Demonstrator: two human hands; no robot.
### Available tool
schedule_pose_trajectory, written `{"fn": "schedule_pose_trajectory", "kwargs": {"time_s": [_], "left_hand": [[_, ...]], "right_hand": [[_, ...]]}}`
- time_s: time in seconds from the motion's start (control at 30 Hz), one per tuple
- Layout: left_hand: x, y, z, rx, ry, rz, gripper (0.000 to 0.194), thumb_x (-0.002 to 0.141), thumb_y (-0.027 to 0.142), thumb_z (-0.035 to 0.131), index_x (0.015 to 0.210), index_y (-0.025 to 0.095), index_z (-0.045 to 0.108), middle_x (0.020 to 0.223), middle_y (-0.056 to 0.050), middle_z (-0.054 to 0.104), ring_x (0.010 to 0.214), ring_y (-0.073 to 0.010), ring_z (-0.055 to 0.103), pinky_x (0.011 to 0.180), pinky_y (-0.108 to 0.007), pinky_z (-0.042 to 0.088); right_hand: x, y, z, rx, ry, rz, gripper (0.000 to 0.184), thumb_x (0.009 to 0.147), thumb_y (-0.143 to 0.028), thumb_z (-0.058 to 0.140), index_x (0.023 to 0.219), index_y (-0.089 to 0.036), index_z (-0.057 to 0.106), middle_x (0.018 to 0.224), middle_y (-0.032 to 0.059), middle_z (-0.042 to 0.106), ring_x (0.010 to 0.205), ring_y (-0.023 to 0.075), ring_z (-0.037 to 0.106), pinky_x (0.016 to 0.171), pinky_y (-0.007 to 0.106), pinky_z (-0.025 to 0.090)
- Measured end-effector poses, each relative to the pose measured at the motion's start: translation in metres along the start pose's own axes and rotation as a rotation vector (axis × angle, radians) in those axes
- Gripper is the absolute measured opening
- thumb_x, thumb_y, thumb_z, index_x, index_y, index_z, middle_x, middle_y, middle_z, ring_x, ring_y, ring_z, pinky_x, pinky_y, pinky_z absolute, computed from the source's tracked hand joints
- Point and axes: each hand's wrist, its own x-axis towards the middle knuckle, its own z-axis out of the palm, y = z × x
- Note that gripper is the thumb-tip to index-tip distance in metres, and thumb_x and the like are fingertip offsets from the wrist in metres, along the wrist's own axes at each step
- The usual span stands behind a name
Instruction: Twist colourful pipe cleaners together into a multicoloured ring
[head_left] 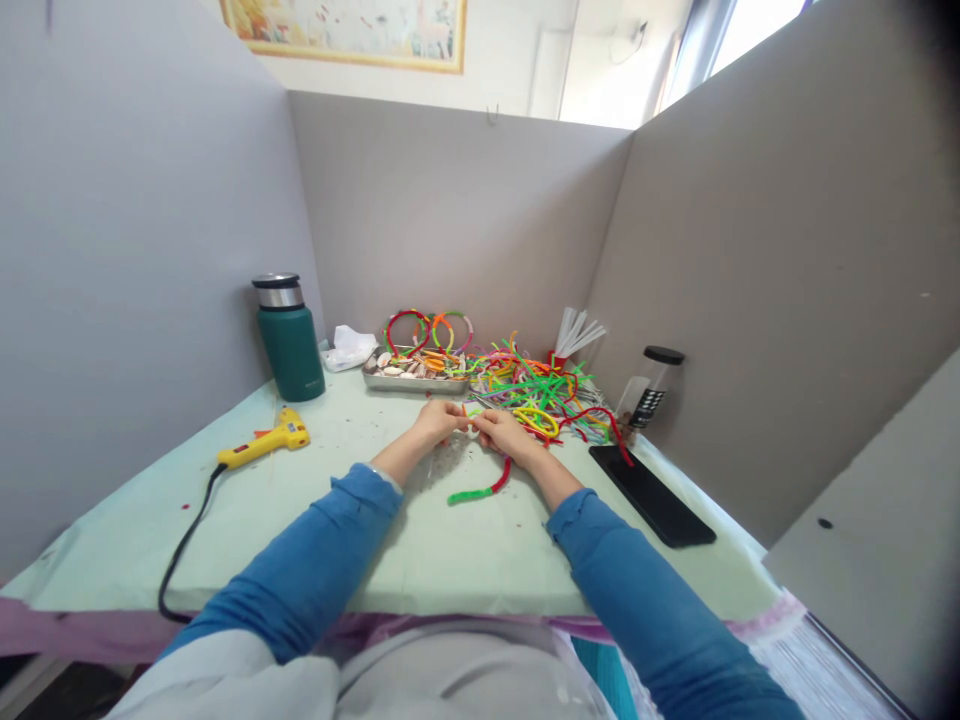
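Seen from the worker's side of the table [420, 560], the flask [291, 350] stands at ten o'clock, the glue gun [266, 440] lies at nine, the tray [412, 384] at twelve, the pipe cleaners [551, 388] at one, the jar [651, 388] at two, the phone [652, 496] at three.

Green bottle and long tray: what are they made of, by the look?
Green bottle: probably metal with a matte green coating; the bare band under its dark lid shines silvery. Long tray: likely thin metal, perhaps stainless steel, with a smooth silvery finish; its wall has a grey sheen.
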Motion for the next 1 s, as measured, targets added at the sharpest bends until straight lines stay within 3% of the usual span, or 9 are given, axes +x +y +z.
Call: {"fn": "schedule_pose_trajectory", "kwargs": {"time_s": [0.23, 0.53, 0.8, 1.0], "left_hand": [[-0.0008, 0.003, -0.0009, 0.045, 0.021, 0.015, 0.019, 0.065, 0.027, 0.062, 0.074, 0.011, 0.065, 0.054, 0.001, 0.055, 0.035, -0.003, 0.033, 0.036, -0.018, 0.028], [0.0021, 0.0009, -0.0023, 0.212, 0.071, 0.071, 0.021, 0.064, 0.032, 0.061, 0.068, 0.012, 0.067, 0.059, -0.001, 0.06, 0.04, -0.0051, 0.038, 0.038, -0.018, 0.028], [-0.0007, -0.0002, -0.0004, -0.038, -0.063, 0.026, 0.026, 0.07, 0.034, 0.059, 0.081, 0.011, 0.064, 0.072, -0.004, 0.065, 0.033, -0.0012, 0.029, 0.034, -0.018, 0.025], [0.0016, -0.0007, 0.0019, -0.093, -0.061, -0.038, 0.024, 0.074, 0.031, 0.054, 0.081, 0.009, 0.062, 0.074, -0.006, 0.066, 0.031, -0.0006, 0.027, 0.034, -0.018, 0.025]], "right_hand": [[0.0005, 0.0004, 0.001, 0.0, 0.002, 0.008, 0.027, 0.078, -0.038, 0.046, 0.069, -0.014, 0.054, 0.048, -0.0032, 0.049, 0.037, 0.0045, 0.033, 0.037, 0.018, 0.022], [-0.0001, -0.0006, 0.001, -0.014, 0.005, 0.007, 0.027, 0.078, -0.038, 0.045, 0.069, -0.014, 0.054, 0.048, -0.0036, 0.049, 0.036, 0.0043, 0.032, 0.038, 0.018, 0.022], [0.0012, 0.0019, 0.0011, 0.007, -0.007, -0.001, 0.03, 0.078, -0.041, 0.045, 0.069, -0.014, 0.054, 0.049, -0.0031, 0.048, 0.038, 0.0048, 0.033, 0.037, 0.018, 0.022], [-0.0013, -0.0023, 0.0011, -0.012, -0.018, -0.013, 0.027, 0.079, -0.038, 0.044, 0.067, -0.015, 0.052, 0.048, -0.0032, 0.049, 0.038, 0.0047, 0.032, 0.039, 0.018, 0.023]]}}
